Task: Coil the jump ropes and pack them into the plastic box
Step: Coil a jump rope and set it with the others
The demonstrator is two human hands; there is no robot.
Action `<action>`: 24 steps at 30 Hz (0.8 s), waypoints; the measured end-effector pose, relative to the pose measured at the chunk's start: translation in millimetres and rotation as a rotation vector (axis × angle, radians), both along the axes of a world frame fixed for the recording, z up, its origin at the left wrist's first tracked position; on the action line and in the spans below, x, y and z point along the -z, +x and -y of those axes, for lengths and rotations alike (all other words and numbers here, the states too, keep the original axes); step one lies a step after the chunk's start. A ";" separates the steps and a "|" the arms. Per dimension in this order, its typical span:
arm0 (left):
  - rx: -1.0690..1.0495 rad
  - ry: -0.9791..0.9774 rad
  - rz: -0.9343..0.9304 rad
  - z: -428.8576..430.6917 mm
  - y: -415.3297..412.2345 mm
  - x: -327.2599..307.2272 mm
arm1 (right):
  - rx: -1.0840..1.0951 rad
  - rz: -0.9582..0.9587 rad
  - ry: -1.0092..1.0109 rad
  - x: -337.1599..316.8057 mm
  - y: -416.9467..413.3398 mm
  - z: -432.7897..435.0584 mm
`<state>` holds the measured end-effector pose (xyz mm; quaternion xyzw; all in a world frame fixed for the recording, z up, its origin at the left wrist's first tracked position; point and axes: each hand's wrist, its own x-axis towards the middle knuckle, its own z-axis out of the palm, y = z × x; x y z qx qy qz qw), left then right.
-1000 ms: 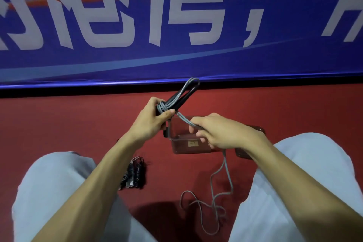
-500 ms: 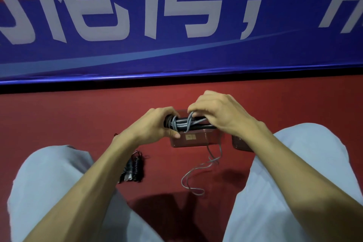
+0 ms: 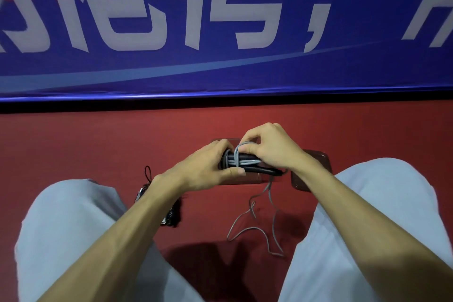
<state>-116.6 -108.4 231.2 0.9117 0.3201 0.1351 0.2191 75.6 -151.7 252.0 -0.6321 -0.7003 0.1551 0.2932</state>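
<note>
The grey jump rope is wound round its two black handles, which lie side by side just above the clear plastic box. Its loose end hangs down and curls on the red floor. A black jump rope, coiled tight, lies on the floor to the left.

It looks like a sports hall or event venue: a red floor meets a large blue banner with big white Chinese characters.
</note>
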 end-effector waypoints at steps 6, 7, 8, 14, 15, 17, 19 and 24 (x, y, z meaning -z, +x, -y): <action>0.097 -0.193 0.102 4.9 -4.0 -16.0 | -0.092 -0.472 -0.184 -17.1 11.7 5.2; 0.096 -0.226 0.126 3.9 -5.8 -18.3 | -0.126 -0.586 -0.226 -21.0 13.9 6.9; 0.087 -0.258 0.158 2.7 -7.3 -19.5 | -0.157 -0.694 -0.270 -23.6 16.1 7.6; -0.060 -0.616 0.641 -0.7 -4.4 -24.5 | -0.099 -1.350 -0.262 -30.9 14.1 2.1; -0.076 -0.656 0.711 -2.2 -3.9 -25.6 | -0.104 -1.362 -0.247 -31.1 13.0 1.9; -0.084 -0.725 0.810 -3.8 -3.0 -27.2 | -0.147 -1.285 -0.226 -31.9 8.8 3.5; -0.084 -0.792 0.880 -2.6 -2.2 -29.3 | -0.187 -1.139 -0.228 -29.4 4.1 4.8; -0.186 -0.815 0.950 -2.7 2.5 -28.4 | -0.238 -0.832 -0.347 -22.7 -3.5 8.2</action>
